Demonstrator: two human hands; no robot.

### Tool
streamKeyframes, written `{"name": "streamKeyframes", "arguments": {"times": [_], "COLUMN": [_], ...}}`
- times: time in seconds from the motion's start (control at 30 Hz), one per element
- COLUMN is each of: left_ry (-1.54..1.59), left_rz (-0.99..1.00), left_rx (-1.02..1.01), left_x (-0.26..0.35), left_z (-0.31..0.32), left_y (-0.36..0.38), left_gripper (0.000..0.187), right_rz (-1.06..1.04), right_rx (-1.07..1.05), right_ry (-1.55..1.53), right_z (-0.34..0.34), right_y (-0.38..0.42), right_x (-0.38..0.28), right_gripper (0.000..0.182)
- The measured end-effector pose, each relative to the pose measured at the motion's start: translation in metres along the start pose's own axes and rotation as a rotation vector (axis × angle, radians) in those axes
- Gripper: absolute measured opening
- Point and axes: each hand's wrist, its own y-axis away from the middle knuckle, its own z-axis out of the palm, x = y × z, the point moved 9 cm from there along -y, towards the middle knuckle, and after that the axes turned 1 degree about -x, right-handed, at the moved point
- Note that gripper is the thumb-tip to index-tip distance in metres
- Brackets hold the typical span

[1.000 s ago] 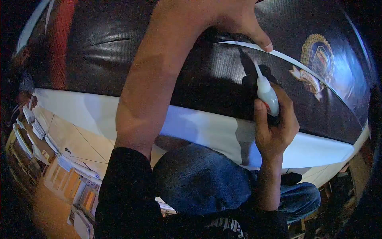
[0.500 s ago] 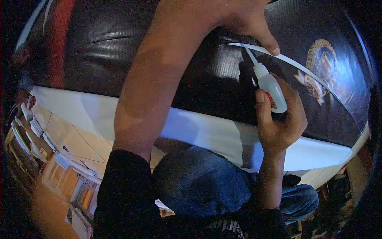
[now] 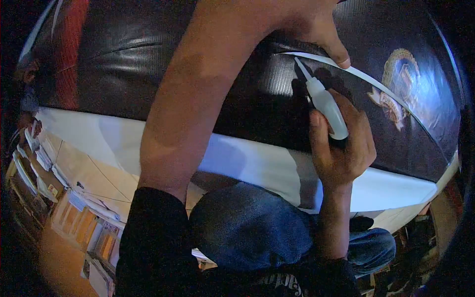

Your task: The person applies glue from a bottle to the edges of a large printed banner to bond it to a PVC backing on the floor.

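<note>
I'm clasping the white squeeze bottle (image 3: 329,113) in my right hand (image 3: 345,157), its nozzle (image 3: 303,68) pointing far-left toward the white strip (image 3: 370,79) beyond, while my left hand (image 3: 304,21), nearer the strip, is resting a spread thumb (image 3: 339,55) there, fingers hidden.

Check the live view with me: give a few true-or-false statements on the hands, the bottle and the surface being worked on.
1. The right hand holds the pale bottle. True.
2. The left hand has its thumb at the white strip. True.
3. The bottle's nozzle points back toward the person. False: the nozzle points away from them, toward the strip.
4. The crest is on the picture's left of the bottle. False: the crest is on its right.
5. A red stripe runs across the dark material on the picture's left. True.
6. The left sleeve is white. False: the sleeve is black.
</note>
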Motion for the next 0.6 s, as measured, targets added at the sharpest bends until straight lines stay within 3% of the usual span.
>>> {"name": "streamKeyframes", "arguments": {"times": [0.07,0.17,0.27,0.47,0.6], "left_ry": [-0.082,-0.011,-0.053,0.001,-0.029], "left_rz": [-0.172,-0.012,-0.168,0.007,-0.112], "left_rx": [-0.093,-0.007,-0.093,0.017,-0.03], "left_x": [0.001,-0.001,0.0,-0.003,0.001], "left_z": [0.002,-0.001,0.002,0.002,0.0], "left_y": [-0.005,0.0,-0.005,0.0,-0.003], "left_gripper": [0.116,0.115,0.114,0.113,0.113], "right_rz": [0.0,0.022,0.028,0.021,0.006], "right_rx": [0.002,-0.01,-0.032,-0.016,0.018], "right_ry": [-0.006,0.032,0.06,0.041,0.043], "right_z": [0.0,0.001,0.002,0.004,0.006], "right_y": [0.0,-0.001,-0.002,-0.003,-0.003], "right_x": [-0.001,-0.003,-0.007,-0.007,-0.006], "right_gripper": [0.032,0.033,0.028,0.03,0.031]}}
